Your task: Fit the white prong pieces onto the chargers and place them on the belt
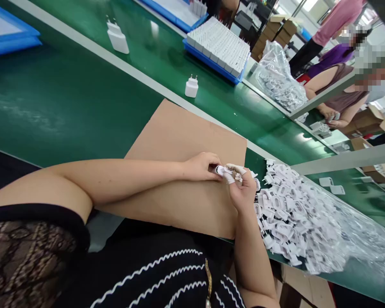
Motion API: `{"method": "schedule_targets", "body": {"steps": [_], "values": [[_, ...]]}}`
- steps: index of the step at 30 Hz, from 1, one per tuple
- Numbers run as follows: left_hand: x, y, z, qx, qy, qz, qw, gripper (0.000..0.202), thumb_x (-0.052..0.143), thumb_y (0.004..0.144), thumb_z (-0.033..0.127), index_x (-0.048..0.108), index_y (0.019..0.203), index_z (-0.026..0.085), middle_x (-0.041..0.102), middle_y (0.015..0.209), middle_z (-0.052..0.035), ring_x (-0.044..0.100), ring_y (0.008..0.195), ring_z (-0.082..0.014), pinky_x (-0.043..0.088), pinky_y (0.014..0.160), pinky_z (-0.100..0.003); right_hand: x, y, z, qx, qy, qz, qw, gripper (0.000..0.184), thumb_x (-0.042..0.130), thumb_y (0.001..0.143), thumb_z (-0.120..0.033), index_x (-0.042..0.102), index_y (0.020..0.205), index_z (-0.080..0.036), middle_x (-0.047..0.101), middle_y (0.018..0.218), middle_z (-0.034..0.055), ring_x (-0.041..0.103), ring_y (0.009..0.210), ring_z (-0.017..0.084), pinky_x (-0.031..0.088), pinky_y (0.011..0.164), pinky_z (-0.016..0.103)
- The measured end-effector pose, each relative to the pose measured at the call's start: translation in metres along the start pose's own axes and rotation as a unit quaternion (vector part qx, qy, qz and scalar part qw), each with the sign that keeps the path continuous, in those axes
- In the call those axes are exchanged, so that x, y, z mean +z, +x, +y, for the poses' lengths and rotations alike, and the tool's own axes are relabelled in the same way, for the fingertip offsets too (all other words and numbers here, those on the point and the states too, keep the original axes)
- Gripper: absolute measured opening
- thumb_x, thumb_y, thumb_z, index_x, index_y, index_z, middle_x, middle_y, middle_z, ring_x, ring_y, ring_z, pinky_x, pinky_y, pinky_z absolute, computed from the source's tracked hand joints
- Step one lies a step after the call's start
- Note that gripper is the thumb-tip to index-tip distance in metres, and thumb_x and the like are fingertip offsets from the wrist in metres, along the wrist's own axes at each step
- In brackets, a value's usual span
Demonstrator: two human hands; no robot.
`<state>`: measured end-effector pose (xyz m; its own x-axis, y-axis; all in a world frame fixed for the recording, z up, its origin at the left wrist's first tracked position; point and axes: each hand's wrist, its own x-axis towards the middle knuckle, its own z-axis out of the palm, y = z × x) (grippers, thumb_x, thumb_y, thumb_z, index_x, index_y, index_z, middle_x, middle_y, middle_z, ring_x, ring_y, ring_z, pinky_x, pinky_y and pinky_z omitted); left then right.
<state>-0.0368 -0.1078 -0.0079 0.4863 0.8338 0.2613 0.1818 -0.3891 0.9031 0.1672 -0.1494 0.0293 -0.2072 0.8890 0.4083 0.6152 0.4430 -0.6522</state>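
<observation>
White part [223,172] pinched between left hand [200,167] and right hand [244,190], over cardboard [186,137], beside pile [291,214].

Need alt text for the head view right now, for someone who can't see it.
Both hands, left hand and right hand, meet over a cardboard sheet, pinching a small white plastic part. A pile of white plastic parts lies to the right on the green table; a white charger stands beyond.
</observation>
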Motion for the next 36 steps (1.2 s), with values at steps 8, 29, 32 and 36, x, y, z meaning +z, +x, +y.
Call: {"method": "schedule_targets", "body": {"steps": [8, 29, 32, 36], "values": [[0.002, 0.001, -0.002, 0.019, -0.002, 0.017, 1.0, 0.022, 0.084, 0.078, 0.035, 0.074, 0.086, 0.017, 0.073, 0.095, -0.0053, 0.066, 0.088, -0.0192, 0.051, 0.085, -0.032, 0.005, 0.001, -0.002, -0.077, -0.117, 0.007, 0.99, 0.021, 0.06, 0.095, -0.027, 0.073, 0.112, -0.026, 0.078, 0.103, 0.0064, 0.063, 0.098, 0.026, 0.053, 0.088, 0.044], [0.001, 0.001, 0.0, 0.015, 0.022, 0.007, 1.0, 0.021, 0.083, 0.079, 0.035, 0.076, 0.09, 0.019, 0.072, 0.096, -0.0044, 0.065, 0.088, -0.0192, 0.049, 0.081, -0.031, 0.013, 0.004, 0.002, 0.211, 0.3, 0.104, 0.924, 0.031, 0.085, 0.073, -0.039, 0.075, 0.096, -0.02, 0.078, 0.098, 0.0056, 0.072, 0.091, 0.02, 0.059, 0.088, 0.039], [0.0, 0.001, 0.003, 0.008, 0.021, 0.006, 1.0, 0.02, 0.083, 0.078, 0.035, 0.076, 0.089, 0.019, 0.073, 0.096, -0.0038, 0.066, 0.088, -0.0192, 0.05, 0.083, -0.031, 0.011, 0.004, 0.004, 0.215, 0.295, 0.1, 0.925, 0.032, 0.084, 0.073, -0.04, 0.075, 0.097, -0.021, 0.078, 0.097, 0.0057, 0.072, 0.091, 0.02, 0.059, 0.089, 0.04], [-0.001, 0.001, 0.002, 0.013, 0.024, 0.005, 1.0, 0.021, 0.083, 0.078, 0.035, 0.074, 0.088, 0.019, 0.072, 0.096, -0.0039, 0.065, 0.087, -0.019, 0.049, 0.081, -0.03, 0.011, 0.0, -0.001, 0.163, 0.177, 0.098, 0.966, 0.028, 0.079, 0.081, -0.039, 0.076, 0.103, -0.021, 0.077, 0.103, 0.0072, 0.071, 0.095, 0.022, 0.057, 0.091, 0.041]]}}
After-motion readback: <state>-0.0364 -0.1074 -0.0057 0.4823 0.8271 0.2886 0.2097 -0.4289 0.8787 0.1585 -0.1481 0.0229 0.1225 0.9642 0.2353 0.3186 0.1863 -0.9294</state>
